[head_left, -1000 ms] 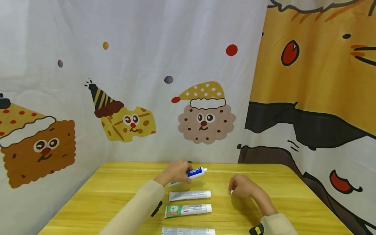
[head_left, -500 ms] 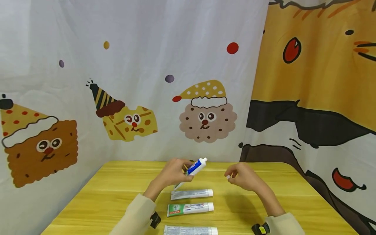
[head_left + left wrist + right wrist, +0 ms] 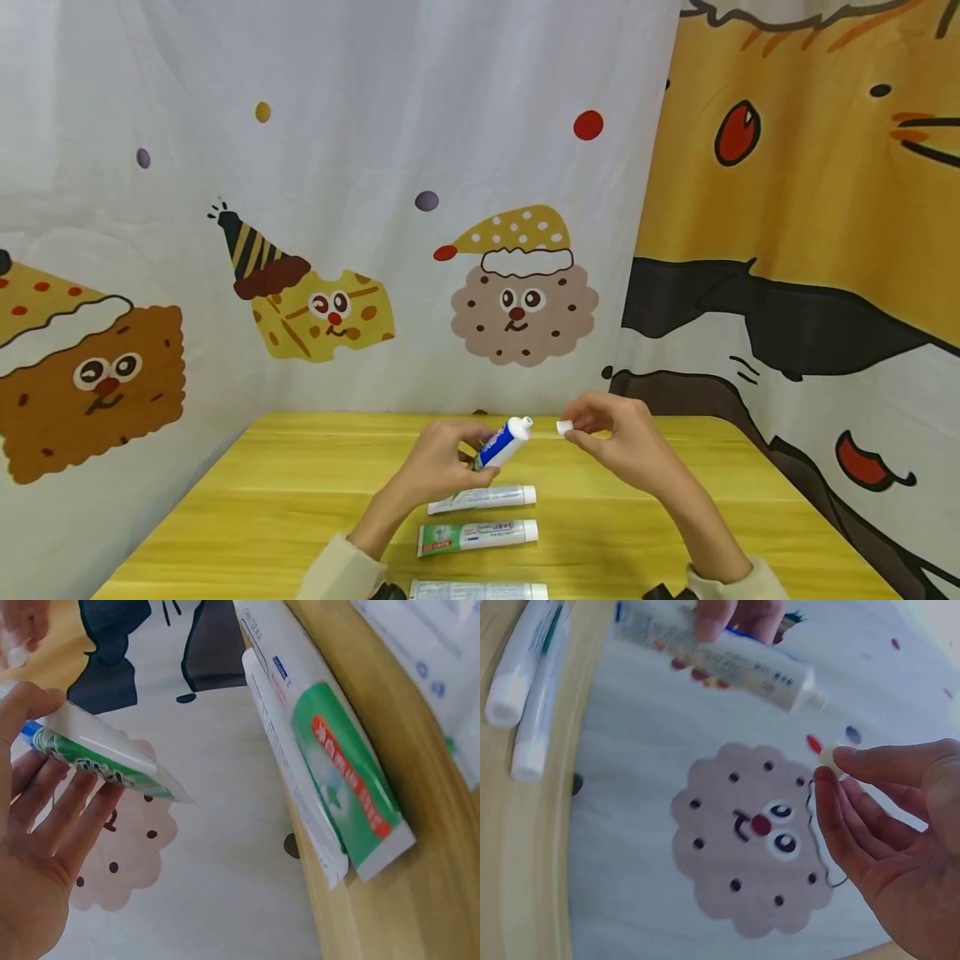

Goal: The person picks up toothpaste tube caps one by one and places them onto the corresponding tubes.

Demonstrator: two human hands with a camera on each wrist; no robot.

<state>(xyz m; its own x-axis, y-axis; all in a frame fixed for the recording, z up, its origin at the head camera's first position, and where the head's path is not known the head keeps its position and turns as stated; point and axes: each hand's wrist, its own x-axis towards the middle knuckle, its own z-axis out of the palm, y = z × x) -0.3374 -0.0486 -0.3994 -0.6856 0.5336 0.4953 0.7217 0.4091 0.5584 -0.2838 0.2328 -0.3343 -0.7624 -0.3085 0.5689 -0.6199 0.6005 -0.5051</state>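
My left hand (image 3: pixel 442 458) grips a blue, white and green toothpaste tube (image 3: pixel 504 443) above the table, its bare nozzle tilted up and to the right. In the left wrist view the thumb lies on one side of this tube (image 3: pixel 112 754) and the fingers on the other. A small white cap (image 3: pixel 565 427) is pinched between thumb and fingertip of my right hand (image 3: pixel 622 437), a short gap to the right of the nozzle. The right wrist view shows the cap (image 3: pixel 829 760) apart from the tube (image 3: pixel 727 660).
Below the hands, a grey-white toothpaste tube (image 3: pixel 483 498), a green-and-white one (image 3: pixel 477 537) and another pale one (image 3: pixel 480 591) lie in a column on the wooden table (image 3: pixel 270 500), capped ends right. A curtain with cartoon prints (image 3: pixel 352 150) hangs behind the table.
My right hand has risen and come nearer the tube, bringing the cap into clear view. The left hand has turned the tube from nearly level to nozzle up.
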